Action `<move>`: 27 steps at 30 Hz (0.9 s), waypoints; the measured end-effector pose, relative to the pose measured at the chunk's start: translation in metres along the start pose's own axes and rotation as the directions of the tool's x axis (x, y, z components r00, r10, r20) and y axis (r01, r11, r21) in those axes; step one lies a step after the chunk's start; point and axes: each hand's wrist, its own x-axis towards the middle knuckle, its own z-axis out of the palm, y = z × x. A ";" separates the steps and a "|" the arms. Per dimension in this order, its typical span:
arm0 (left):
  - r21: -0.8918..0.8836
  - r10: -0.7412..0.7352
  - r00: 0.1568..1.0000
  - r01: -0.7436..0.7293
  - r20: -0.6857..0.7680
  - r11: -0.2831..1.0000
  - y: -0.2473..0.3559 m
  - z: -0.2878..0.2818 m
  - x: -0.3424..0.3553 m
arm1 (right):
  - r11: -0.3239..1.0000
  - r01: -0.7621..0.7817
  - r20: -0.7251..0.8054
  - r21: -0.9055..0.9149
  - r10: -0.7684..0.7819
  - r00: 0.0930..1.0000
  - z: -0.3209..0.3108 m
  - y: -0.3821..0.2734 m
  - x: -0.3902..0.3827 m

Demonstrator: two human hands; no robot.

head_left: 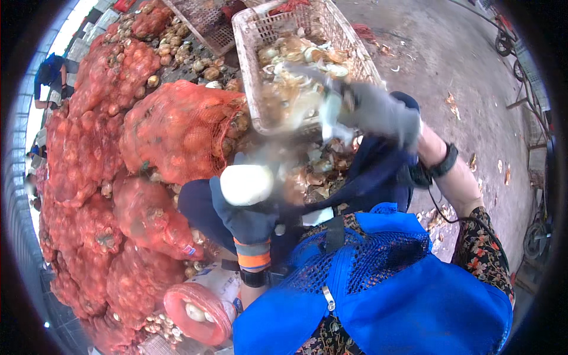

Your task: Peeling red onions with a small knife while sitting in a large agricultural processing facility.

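Note:
My left hand point(236, 222), in a dark glove with an orange cuff, is closed round a peeled white onion point(247, 184) in front of my lap. My right hand point(381, 115), in a grey glove, is over the near right part of a dirty white plastic crate point(241, 65) of peels and skins. It is smeared by motion; a pale, blurred shape and a darker one are at its fingers, too unclear to name. Brown skins point(316, 177) lie between my knees.
Red mesh sacks of onions point(177, 130) are piled along the left. A pink-rimmed bucket point(171, 305) holding white onions sits at lower left. Another crate point(201, 21) is at the top. A co-worker point(50, 77) bends at far left. Wheeled metal frames point(519, 100) line the right.

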 end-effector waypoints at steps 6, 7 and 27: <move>-0.378 -0.039 0.989 0.090 0.141 0.921 0.003 0.009 0.013 | 0.980 -0.058 -0.012 -0.193 0.057 0.998 0.018 -0.007 0.013; -0.222 -0.043 0.987 0.077 0.154 0.972 -0.001 0.013 0.016 | 0.973 -0.202 0.142 -0.109 0.217 0.966 0.017 -0.043 -0.001; 0.732 0.247 0.699 -0.677 0.671 -0.077 0.002 0.030 -0.006 | 0.626 -0.271 0.481 0.731 -0.192 0.855 0.077 -0.016 -0.024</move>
